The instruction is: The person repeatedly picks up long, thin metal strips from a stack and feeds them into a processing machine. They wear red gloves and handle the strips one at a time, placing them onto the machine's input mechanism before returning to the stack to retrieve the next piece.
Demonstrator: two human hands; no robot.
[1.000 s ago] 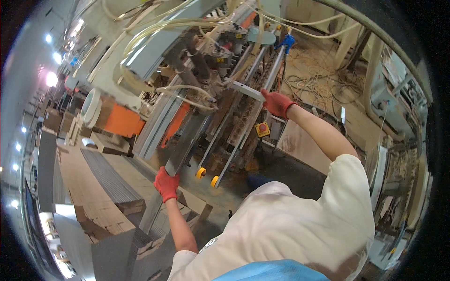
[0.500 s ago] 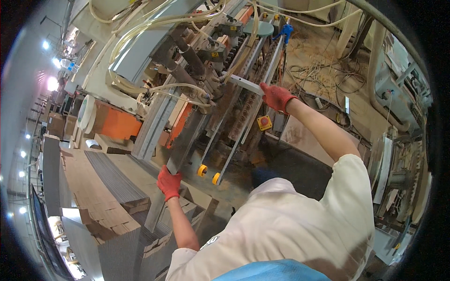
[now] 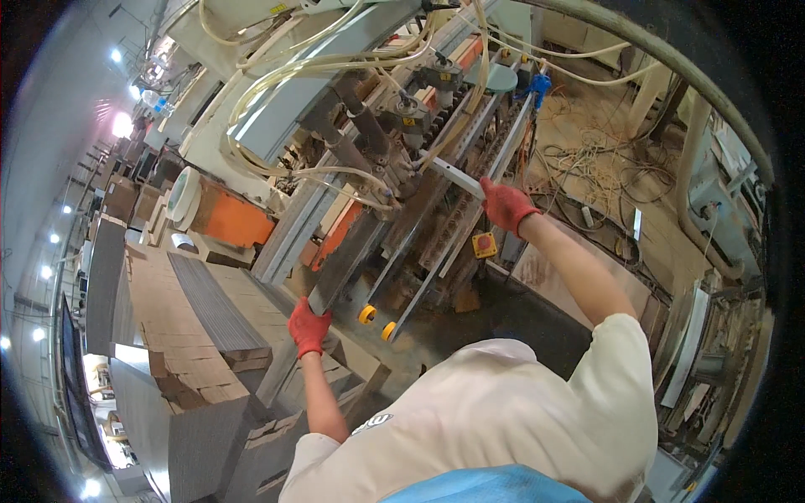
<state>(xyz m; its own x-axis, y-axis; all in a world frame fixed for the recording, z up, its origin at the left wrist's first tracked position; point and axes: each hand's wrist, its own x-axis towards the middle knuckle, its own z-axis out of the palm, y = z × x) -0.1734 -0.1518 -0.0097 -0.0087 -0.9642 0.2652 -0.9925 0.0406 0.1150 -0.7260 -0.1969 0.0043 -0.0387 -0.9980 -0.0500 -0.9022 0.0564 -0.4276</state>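
Observation:
My left hand (image 3: 309, 327), in a red glove, is closed round the near end of a long grey panel (image 3: 345, 261). That panel slants away from me into the machine, below its cylinders (image 3: 366, 126). Farther right, my right hand (image 3: 507, 207), also in a red glove, has its fingers wrapped on the end of a short grey metal bar (image 3: 457, 178). The bar reaches leftward across the machine's rails, and its far end meets the machine's dark fittings. Both palms face away, so the fingertips are partly hidden.
Stacks of grey-brown boards (image 3: 180, 335) stand at the left. Yellow rollers (image 3: 367, 313) cap the rail ends near me. A red button on a yellow box (image 3: 484, 245) sits below my right hand. Pale hoses (image 3: 327, 63) loop over the machine; tangled cables (image 3: 587, 163) lie at the right.
The view has swung slightly, so the machine appears lower and farther right. Both hands keep their hold on the grey panel and the metal bar.

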